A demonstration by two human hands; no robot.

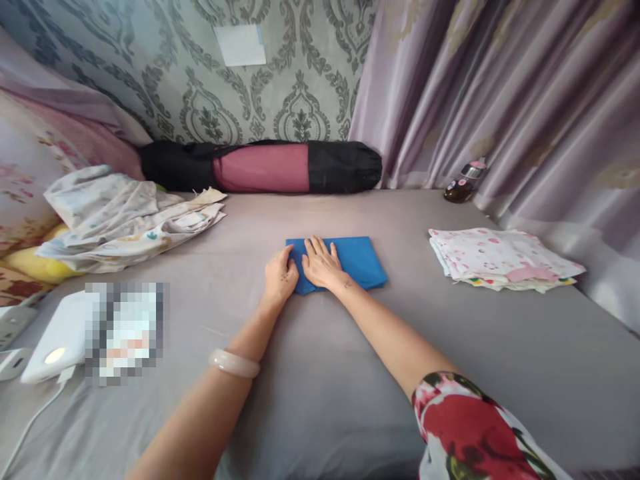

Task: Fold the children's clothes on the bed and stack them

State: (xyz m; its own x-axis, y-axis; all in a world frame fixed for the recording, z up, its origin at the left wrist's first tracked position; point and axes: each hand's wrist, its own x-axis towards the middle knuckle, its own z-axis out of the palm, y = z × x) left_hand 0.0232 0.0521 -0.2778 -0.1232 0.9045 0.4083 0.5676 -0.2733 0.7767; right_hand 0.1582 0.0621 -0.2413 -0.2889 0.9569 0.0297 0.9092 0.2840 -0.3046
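A blue folded cloth (357,260) lies flat on the grey bed sheet in front of me. My right hand (323,265) rests palm down on its left half, with the fingers stretched out and slightly spread. At the cloth's left edge, my left hand (283,275) is closed, its fingers curled around that edge and its thumb side up. The undersides of the left fingers are hidden. A pale bangle (234,363) circles my left wrist.
Folded patterned cloths (500,257) are stacked at right, near a bottle (465,181). A black and maroon roll bag (260,168) lies along the wall. At left are a crumpled cloth (130,217), a white power bank (67,337) with a cable, and a blurred-out item (131,330).
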